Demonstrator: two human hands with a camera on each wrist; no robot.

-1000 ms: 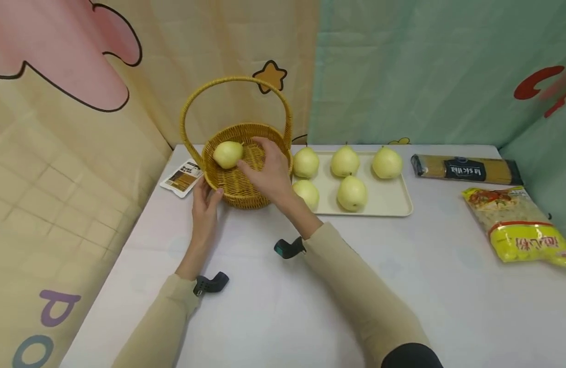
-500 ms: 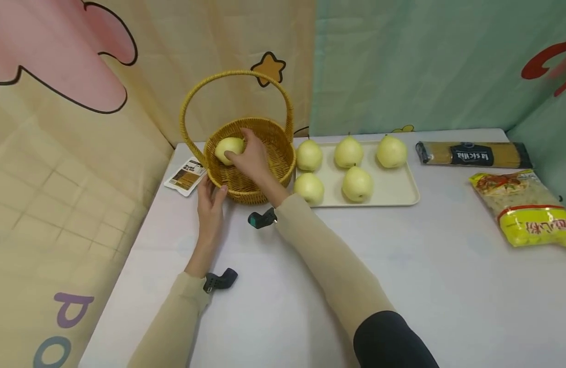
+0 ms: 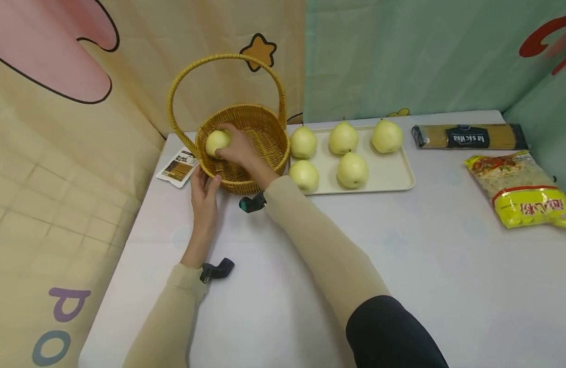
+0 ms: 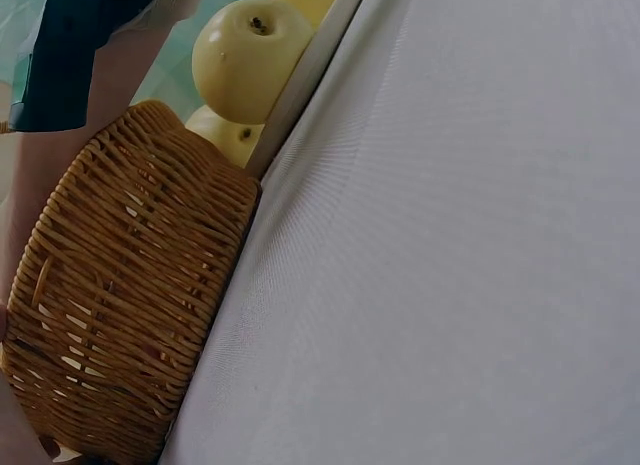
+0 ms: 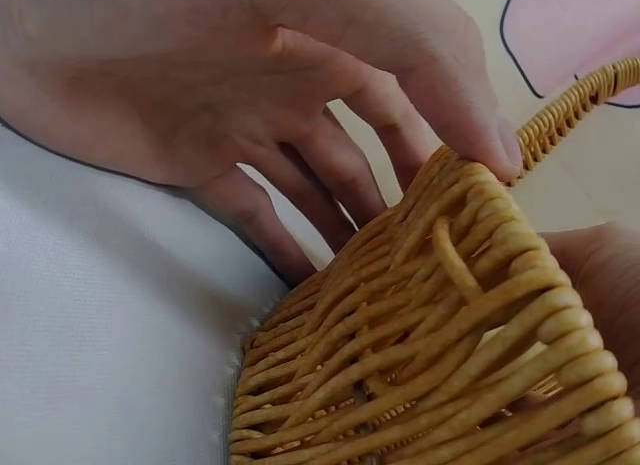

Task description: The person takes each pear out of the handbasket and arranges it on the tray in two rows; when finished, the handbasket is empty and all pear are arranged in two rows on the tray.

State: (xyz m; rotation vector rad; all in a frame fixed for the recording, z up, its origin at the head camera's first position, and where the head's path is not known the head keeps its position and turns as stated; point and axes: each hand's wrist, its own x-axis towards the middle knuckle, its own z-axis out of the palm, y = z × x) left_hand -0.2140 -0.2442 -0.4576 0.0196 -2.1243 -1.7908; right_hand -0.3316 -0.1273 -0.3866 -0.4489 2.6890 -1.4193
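A pale yellow pear lies at the left inside the woven basket. My right hand reaches over the near rim and grips the pear from its right side, thumb and fingers around it. Low on the basket's front left, my left hand holds the wicker wall. The right wrist view shows the left thumb on the rim and the other fingers against the outer side. Wicker fills the left of the left wrist view, where the basket wall hides the pear in the right hand.
Right of the basket, a cream tray holds several pears. A spaghetti pack and a yellow noodle bag lie farther right. A small white pouch lies left of the basket. The basket's tall handle arches above.
My right hand has moved left inside the basket, from hovering beside the pear to gripping it. My left hand stays at the basket's side. The head view has tilted slightly down.
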